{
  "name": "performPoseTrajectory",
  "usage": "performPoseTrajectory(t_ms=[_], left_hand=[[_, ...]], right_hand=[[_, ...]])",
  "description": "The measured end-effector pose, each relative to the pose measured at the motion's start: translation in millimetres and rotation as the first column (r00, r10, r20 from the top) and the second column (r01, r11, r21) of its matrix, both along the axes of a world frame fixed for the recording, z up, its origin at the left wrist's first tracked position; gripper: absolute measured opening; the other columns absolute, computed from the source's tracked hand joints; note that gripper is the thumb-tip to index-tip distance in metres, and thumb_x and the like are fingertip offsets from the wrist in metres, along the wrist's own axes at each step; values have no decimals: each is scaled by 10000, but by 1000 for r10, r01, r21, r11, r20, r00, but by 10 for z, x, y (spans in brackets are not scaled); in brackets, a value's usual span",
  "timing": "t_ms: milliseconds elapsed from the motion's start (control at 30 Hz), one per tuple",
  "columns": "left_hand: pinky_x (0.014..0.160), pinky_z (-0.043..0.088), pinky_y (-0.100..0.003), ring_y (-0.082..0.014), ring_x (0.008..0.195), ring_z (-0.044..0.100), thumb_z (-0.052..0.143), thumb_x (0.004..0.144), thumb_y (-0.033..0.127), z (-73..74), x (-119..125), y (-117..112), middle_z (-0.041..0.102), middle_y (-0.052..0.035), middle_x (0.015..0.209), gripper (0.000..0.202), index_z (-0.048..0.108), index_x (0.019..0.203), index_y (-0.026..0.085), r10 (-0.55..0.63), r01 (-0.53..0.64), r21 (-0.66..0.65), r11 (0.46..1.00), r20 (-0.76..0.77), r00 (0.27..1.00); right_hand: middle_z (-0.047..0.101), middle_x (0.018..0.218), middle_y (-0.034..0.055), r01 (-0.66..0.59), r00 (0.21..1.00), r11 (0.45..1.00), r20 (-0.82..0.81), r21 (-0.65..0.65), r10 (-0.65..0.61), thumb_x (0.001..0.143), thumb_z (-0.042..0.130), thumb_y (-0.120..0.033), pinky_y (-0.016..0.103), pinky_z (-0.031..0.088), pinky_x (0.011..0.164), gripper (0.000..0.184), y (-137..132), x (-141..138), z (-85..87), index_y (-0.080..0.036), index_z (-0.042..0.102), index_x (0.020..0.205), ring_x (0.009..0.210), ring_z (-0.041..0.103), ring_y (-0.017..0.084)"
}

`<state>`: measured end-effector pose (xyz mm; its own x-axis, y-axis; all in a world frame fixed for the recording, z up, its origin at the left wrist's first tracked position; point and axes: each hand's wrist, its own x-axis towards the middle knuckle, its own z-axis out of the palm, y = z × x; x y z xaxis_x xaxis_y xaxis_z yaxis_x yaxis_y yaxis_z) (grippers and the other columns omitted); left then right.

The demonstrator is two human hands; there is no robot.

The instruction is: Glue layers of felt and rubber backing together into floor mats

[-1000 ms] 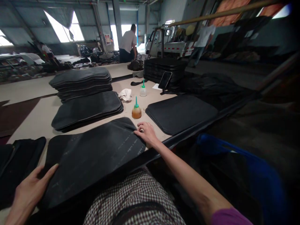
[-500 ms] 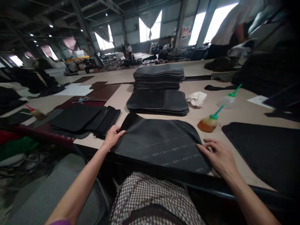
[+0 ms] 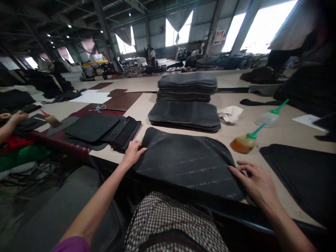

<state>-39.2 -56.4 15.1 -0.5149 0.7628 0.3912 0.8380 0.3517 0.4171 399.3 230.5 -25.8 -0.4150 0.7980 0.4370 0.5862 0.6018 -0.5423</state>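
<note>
A black leather-like panel [image 3: 183, 159] with rounded corners and faint rows of white print lies at the table's front edge. Its left edge is pinched in my left hand [image 3: 133, 152], thumb on top and fingers curled at the side. At the opposite edge my right hand [image 3: 256, 182] grips with the thumb on the surface, the other fingers bent; their tips are partly hidden. The panel bulges slightly between my hands. Just behind it sits a pile of black panels [image 3: 185, 113], backed by a taller stack of dark panels [image 3: 187, 84].
Left of me lie fanned black pieces [image 3: 93, 127]. To the right stand a bottle of amber liquid [image 3: 243, 142], a clear bottle [image 3: 269, 118], a crumpled cloth [image 3: 231, 113] and more black panels [image 3: 301, 175]. Another person's hand [image 3: 18, 117] and a red-tipped bottle [image 3: 52, 119] are at far left.
The view has turned slightly left, so things appear shifted right. Another person's hand has come into view at the left. Both my hands keep their places on the panel.
</note>
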Motion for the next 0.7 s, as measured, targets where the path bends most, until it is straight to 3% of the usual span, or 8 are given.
performPoseTrajectory(t_ms=[367, 433, 567, 633, 700], left_hand=[[820, 474, -361, -233, 938, 544, 705, 859, 435, -45, -6, 3, 585, -65, 966, 255, 597, 872, 203, 13, -13, 4, 1000, -22, 1000], [835, 490, -366, -227, 940, 562, 701, 863, 414, -56, -18, 1, 582, -64, 1002, 251, 604, 959, 203, 31, -31, 31, 999, -25, 999], [941, 494, -414, -240, 1063, 581, 603, 924, 328, -14, 8, -4, 545, -118, 1215, 370, 523, 1259, 192, 87, -82, 100, 992, -50, 995], [1029, 448, -455, -267, 1181, 547, 553, 951, 327, 39, 82, 14, 531, -144, 1295, 409, 487, 1331, 190, 84, -75, 117, 990, -70, 994], [1095, 396, -470, -276, 1295, 490, 512, 977, 365, 90, 194, 60, 521, -142, 1383, 438, 467, 1383, 207, 19, -12, 83, 996, -91, 996]], right_hand=[[705, 1086, 112, -8, 998, 999, 65, 53, 5, 803, 597, -663, 523, 455, 887, 392, 45, 28, -47, -295, 635, 672, 970, 641, 359], [688, 1103, 145, -6, 998, 995, 62, 101, 0, 820, 589, -663, 517, 462, 902, 391, 57, 24, -65, -278, 647, 780, 1003, 633, 363], [567, 1340, 205, -15, 999, 961, 54, 275, 0, 881, 532, -632, 530, 442, 991, 605, 44, -24, -56, -169, 580, 1268, 1214, 543, 380], [513, 1440, 172, -82, 993, 941, 105, 329, 50, 939, 499, -535, 525, 415, 1038, 589, 4, -55, -39, -168, 498, 1399, 1290, 496, 354], [527, 1459, 120, -151, 979, 927, 179, 342, 93, 986, 465, -420, 504, 401, 1056, 462, -52, -78, -21, -204, 524, 1390, 1324, 477, 320]])
